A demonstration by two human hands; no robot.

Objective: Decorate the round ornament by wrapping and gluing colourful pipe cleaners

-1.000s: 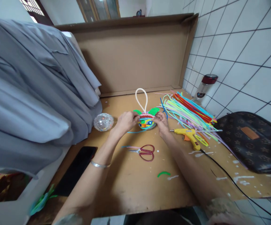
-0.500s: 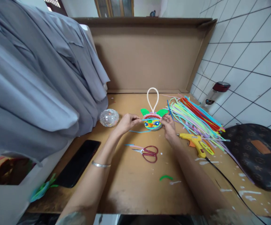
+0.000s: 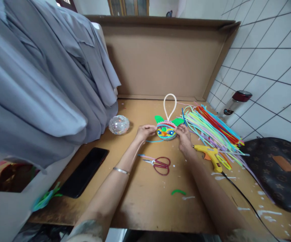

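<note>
A round craft figure (image 3: 170,137) with green ears, a white loop on top, blue eyes and an orange nose stands upright on the table. A light blue pipe cleaner (image 3: 167,125) is bent in an arch across its upper front. My left hand (image 3: 145,132) pinches the strip's left end beside the figure. On the other side, my right hand (image 3: 184,135) has its fingers closed at the right end, near the green ear. Another blue strip (image 3: 154,141) lies below the figure. Red-handled scissors (image 3: 161,165) rest on the table in front.
Many coloured pipe cleaners (image 3: 210,126) lie at the right, with a yellow glue gun (image 3: 212,155) and a dark bag (image 3: 268,171). A clear ball (image 3: 119,124) and a phone (image 3: 85,172) are on the left. A green piece (image 3: 178,192) lies near the front.
The blue pipe cleaner was held nearly straight before the figure; it is now arched higher against its front. My left hand has shifted right along with the view.
</note>
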